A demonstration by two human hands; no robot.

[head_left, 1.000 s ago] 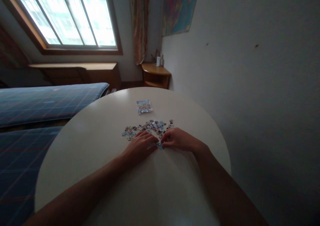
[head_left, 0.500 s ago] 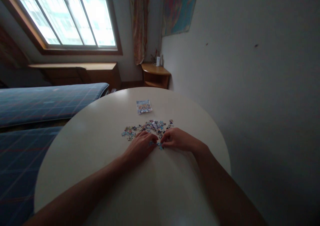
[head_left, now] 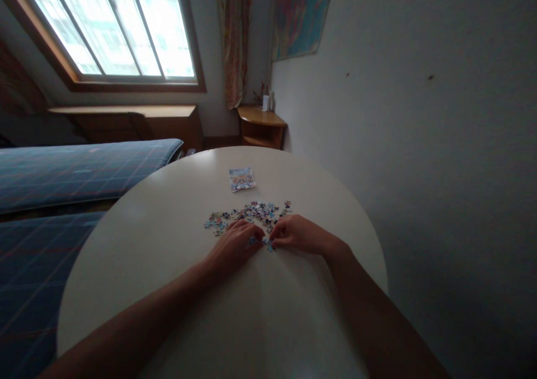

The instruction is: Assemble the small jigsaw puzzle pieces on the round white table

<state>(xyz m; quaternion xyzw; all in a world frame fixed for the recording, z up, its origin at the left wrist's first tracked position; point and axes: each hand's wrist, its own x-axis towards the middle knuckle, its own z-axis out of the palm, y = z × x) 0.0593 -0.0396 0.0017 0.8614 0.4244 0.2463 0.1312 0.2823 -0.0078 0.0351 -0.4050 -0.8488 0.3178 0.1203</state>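
Both hands rest on a round white table (head_left: 138, 239), close together at its middle. My left hand (head_left: 240, 241) is curled, thumb and fingers closed at the edge of some small bluish jigsaw pieces (head_left: 269, 246). From the other side my right hand (head_left: 298, 233) pinches at the same pieces with thumb and forefinger. The fingers partly cover these pieces, so how they fit together is hard to make out. Just beyond the hands lies a loose pile of jigsaw pieces (head_left: 255, 211) in mixed colours, with a looser group (head_left: 217, 221) at its left.
A small printed picture packet (head_left: 242, 179) lies on the table past the pile. A plaid-covered bed (head_left: 84, 172) stands to the left, a white wall (head_left: 403, 144) rises on the right. Behind are a corner shelf (head_left: 262, 116) and a desk (head_left: 168, 111) under the window.
Almost nothing differs. My left fingertips have shifted very slightly at the bluish pieces; my right hand keeps its place.
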